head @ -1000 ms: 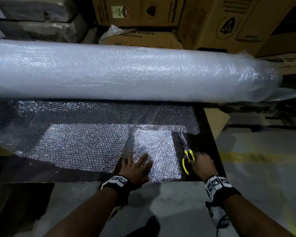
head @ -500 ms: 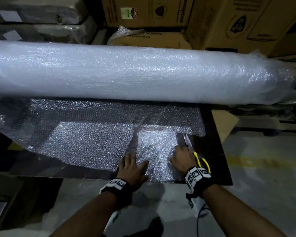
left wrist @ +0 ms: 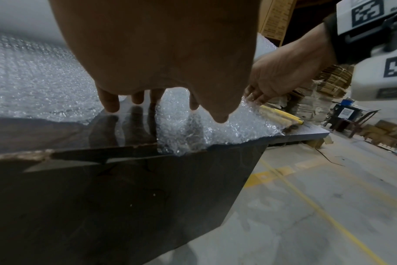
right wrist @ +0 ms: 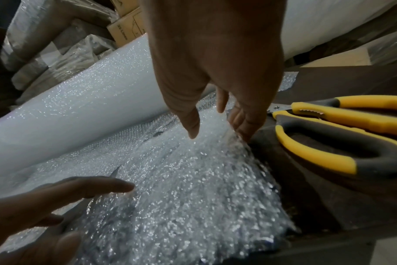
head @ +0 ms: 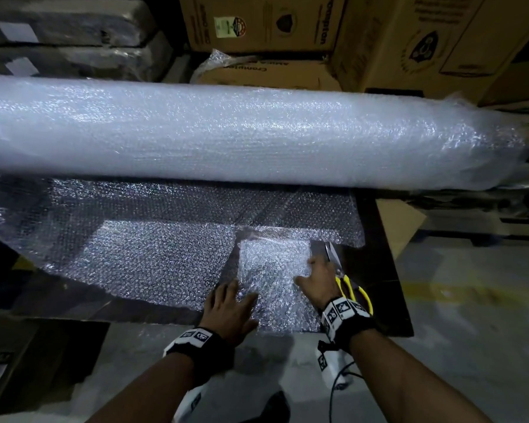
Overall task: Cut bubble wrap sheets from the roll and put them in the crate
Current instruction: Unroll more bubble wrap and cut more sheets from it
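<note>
- Bubble wrap roll (head: 242, 132) lies across the far side of the dark desk (head: 388, 300), with its loose end spread flat toward the near edge.
- A small cut sheet (head: 275, 279) lies flat on the desk at the near edge, right of the spread wrap and separated from it by a strip of bare desk.
- Left hand (head: 228, 309), its grip open with fingers spread and straight, rests on the sheet's left edge and on the desk beside it.
- Right hand (head: 321, 276), grip also open, has its fingertips (right wrist: 243, 129) on the sheet's right edge, which is lifted slightly there.
- Yellow-handled scissors (head: 347, 279) lie on the desk just right of the right hand, blades pointing toward the roll, held by neither hand.
- Cardboard boxes (head: 287, 22) are stacked behind the roll.
- No crate can be made out.
</note>
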Available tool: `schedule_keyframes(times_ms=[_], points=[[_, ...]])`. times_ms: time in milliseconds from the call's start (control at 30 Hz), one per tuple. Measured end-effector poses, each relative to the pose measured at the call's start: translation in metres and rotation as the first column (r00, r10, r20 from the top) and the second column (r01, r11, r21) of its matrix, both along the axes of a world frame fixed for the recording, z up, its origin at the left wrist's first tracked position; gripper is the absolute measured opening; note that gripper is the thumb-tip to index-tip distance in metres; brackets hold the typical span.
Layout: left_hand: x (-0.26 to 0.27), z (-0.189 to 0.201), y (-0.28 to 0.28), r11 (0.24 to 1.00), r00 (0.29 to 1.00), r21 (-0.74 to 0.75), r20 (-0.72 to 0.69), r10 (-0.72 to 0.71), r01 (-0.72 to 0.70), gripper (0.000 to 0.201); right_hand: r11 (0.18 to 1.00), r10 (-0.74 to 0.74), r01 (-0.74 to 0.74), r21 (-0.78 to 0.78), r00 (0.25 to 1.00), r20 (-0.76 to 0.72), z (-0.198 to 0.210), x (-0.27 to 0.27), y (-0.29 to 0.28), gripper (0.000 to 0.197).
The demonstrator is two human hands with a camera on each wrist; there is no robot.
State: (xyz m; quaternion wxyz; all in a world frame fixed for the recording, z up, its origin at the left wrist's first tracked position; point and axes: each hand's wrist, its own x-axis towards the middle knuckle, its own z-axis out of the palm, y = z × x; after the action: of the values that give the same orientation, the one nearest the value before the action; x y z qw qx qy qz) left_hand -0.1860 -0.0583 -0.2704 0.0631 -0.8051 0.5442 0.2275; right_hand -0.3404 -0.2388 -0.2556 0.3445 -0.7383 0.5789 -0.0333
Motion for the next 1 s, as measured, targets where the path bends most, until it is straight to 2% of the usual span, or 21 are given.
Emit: schedule_keyframes(times_ms=[167,233,400,500,600,633,733,833,933,1000], points=[[-0.001,0.001,0.001,1.0,1.0,0.007,-0.003,-0.003,0.003,0.065,0.999,0.026,-0.032,-0.035,0.988,-0.153,-0.002,0.003,0.006,0.084],[-0.002,0.003,0.0,1.0,1.0,0.014,-0.013,-0.001,0.001,0.065,0.998,0.036,-0.045,-0.038,0.98,-0.198,-0.004,0.005,0.007,0.084],[0.001,0.002,0.007,1.0,1.0,0.013,-0.017,0.005,-0.004,0.062,0.999,-0.012,0.02,0.039,0.984,-0.175,0.0,0.013,0.008,0.07],[0.001,0.002,0.012,1.0,1.0,0.011,-0.026,0.012,-0.012,0.064,0.997,-0.021,0.03,0.066,0.99,-0.137,-0.005,0.016,0.008,0.059],[0.002,0.002,0.016,1.0,0.999,0.012,-0.044,0.01,-0.009,0.064,0.996,-0.025,0.032,0.08,0.996,-0.087,-0.007,0.015,0.009,0.035],[0.003,0.002,0.016,1.0,0.999,0.013,-0.045,0.01,-0.009,0.065,0.997,-0.029,0.033,0.072,0.998,-0.052,-0.005,0.015,0.009,0.032],[0.003,0.002,0.017,1.0,0.999,0.012,-0.042,0.008,-0.007,0.066,0.991,-0.06,0.051,0.12,0.995,0.077,-0.007,0.015,0.009,0.047],[0.003,0.0,0.017,1.0,0.998,0.0,-0.055,0.004,-0.004,0.066,0.975,-0.146,0.099,0.2,0.961,0.236,-0.008,0.017,0.006,0.059],[0.004,-0.002,0.019,1.0,0.998,-0.007,-0.064,0.003,-0.003,0.071,0.971,-0.161,0.094,0.218,0.937,0.309,0.001,0.017,0.005,0.063],[0.005,0.0,0.02,0.999,0.998,-0.042,-0.061,0.029,-0.031,0.081,0.98,-0.114,0.045,0.192,0.923,0.366,0.013,0.016,0.005,0.056]])
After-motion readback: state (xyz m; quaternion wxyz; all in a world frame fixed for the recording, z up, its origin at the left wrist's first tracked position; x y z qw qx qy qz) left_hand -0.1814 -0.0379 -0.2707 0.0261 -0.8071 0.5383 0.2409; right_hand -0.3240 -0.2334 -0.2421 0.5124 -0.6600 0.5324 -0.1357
